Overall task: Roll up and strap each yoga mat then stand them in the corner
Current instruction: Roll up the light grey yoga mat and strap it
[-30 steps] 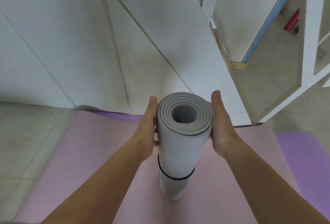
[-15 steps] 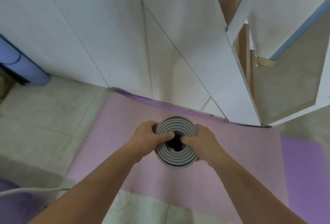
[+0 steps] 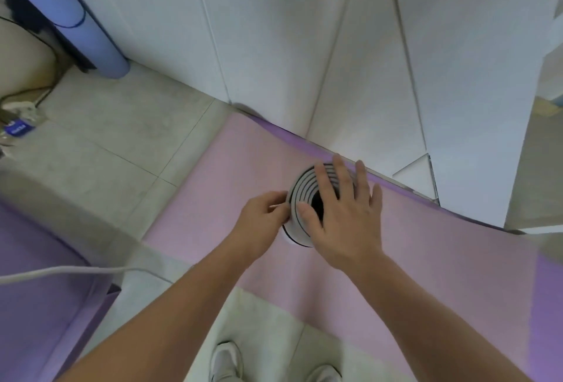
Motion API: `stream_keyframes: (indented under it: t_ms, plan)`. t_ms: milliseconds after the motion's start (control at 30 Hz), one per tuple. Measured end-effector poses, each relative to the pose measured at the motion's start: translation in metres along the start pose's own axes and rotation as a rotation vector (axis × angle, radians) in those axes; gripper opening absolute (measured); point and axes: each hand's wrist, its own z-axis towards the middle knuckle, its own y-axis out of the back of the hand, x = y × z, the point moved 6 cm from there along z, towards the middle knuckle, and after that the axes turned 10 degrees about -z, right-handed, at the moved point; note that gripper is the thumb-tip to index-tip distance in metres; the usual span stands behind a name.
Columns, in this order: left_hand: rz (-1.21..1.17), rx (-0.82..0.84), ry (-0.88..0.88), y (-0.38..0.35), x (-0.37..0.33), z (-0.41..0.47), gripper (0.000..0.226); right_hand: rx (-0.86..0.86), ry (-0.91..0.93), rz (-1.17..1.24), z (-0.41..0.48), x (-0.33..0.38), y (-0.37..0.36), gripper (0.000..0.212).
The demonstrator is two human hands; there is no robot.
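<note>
Head view, single frame. A grey mat (image 3: 300,195), rolled into a tight spiral, stood on end on a flat pink mat (image 3: 219,186), close to the foot of a white panelled wall (image 3: 274,46); the camera looked almost straight down onto its top end, with the dark core partly visible. A black strap (image 3: 288,234) circled the roll lower down, seen only as a thin arc at its near-left side. The right hand (image 3: 344,217) lay palm-down across the top of the roll, fingers straight and spread, thumb resting on the spiral. The left hand (image 3: 262,217) was at the roll's left side, fingers curled, pinching the outer layer at the rim. A blue mat (image 3: 85,25), rolled and banded, leaned against the wall in the far-left corner, well apart from the grey one. Purple matting showed at the left and right edges of the frame. A white cable (image 3: 76,269) crossed the tiled floor (image 3: 106,144) at left. Two pale shoes (image 3: 226,362) showed at the bottom edge.
</note>
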Motion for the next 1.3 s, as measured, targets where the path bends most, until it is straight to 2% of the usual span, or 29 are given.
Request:
stream_keyframes:
  t_ms: [100, 200, 367, 467, 567, 633, 700, 767, 833, 867, 933, 1100, 1300]
  plan:
    - [0.238, -0.023, -0.053, 0.003, -0.006, 0.008, 0.025, 0.004, 0.1, -0.087, 0.005, 0.007, -0.006, 0.081]
    - [0.473, -0.127, -0.124, 0.007, -0.018, 0.014, 0.027, 0.012, 0.152, -0.132, 0.011, 0.01, -0.009, 0.079]
    - [0.508, -0.224, -0.16, 0.005, -0.025, 0.008, 0.026, 0.037, 0.133, -0.115, 0.016, 0.012, -0.011, 0.077]
    - [0.451, -0.174, -0.068, -0.005, -0.03, 0.008, 0.028, 0.088, 0.136, -0.088, 0.018, 0.004, -0.011, 0.076]
    - [0.261, -0.09, 0.065, -0.014, -0.039, 0.012, 0.037, 0.088, 0.19, -0.021, 0.022, -0.006, -0.004, 0.071]
    - [0.429, -0.047, 0.058, -0.023, -0.047, 0.011, 0.037, 0.077, 0.201, 0.156, 0.023, -0.009, 0.001, 0.068]
    - [0.685, -0.07, 0.016, -0.028, -0.053, 0.01, 0.038, 0.016, 0.089, 0.366, 0.019, -0.021, 0.008, 0.066]
    - [0.756, -0.121, 0.025, -0.026, -0.052, 0.008, 0.033, 0.021, -0.156, 0.417, 0.008, -0.043, 0.004, 0.063]
    - [0.725, -0.161, 0.088, -0.021, -0.048, 0.005, 0.031, 0.242, -0.38, 0.495, -0.009, -0.059, -0.011, 0.059]
    - [0.689, -0.162, 0.12, -0.02, -0.045, 0.002, 0.031, 0.321, -0.428, 0.601, -0.015, -0.059, -0.016, 0.051]
    - [0.569, -0.16, 0.174, -0.02, -0.041, -0.008, 0.033, 0.33, -0.445, 0.713, -0.021, -0.053, -0.015, 0.04]
    - [0.3, -0.344, 0.239, -0.001, -0.049, -0.063, 0.038, 0.294, -0.253, 0.532, -0.022, -0.023, 0.032, 0.038]
    - [0.085, -0.536, 0.177, 0.057, -0.121, -0.132, 0.034, 0.268, -0.054, 0.38, -0.005, 0.057, 0.132, 0.042]
